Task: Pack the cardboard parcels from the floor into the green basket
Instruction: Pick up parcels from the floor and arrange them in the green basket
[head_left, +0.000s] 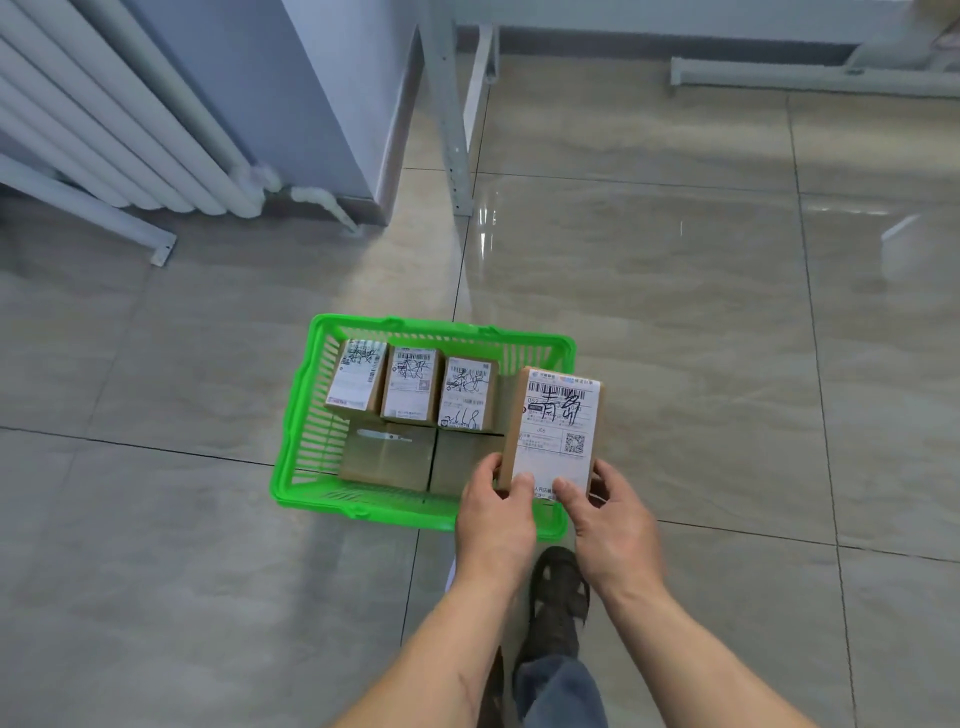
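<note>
A green plastic basket (301, 415) stands on the tiled floor in front of me. Three labelled cardboard parcels (410, 384) stand in a row along its far side, and plain brown boxes (387, 457) lie in its near half. My left hand (493, 512) and my right hand (613, 525) both grip the near end of another labelled cardboard parcel (558, 431). It hangs over the basket's right side, label up, above the rim.
A white radiator (104, 119) lines the wall at the left, with a pipe (327, 205) running to the floor. Grey metal frame legs (452, 114) stand behind the basket. My shoe (558, 597) is on the floor just behind the basket.
</note>
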